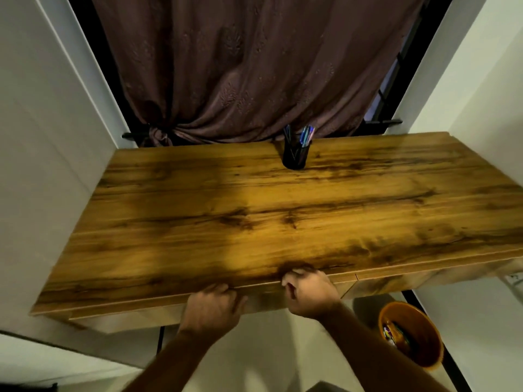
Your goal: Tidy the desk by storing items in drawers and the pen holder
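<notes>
Both hands are down at the front edge of the wooden desk. The left hand has its fingers curled over the top edge of the drawer front just under the desktop, and the right hand is curled onto the same edge right beside it. The black pen holder, stuffed with pens, stands at the back edge by the brown curtain. An orange bin sits on the floor to the right.
</notes>
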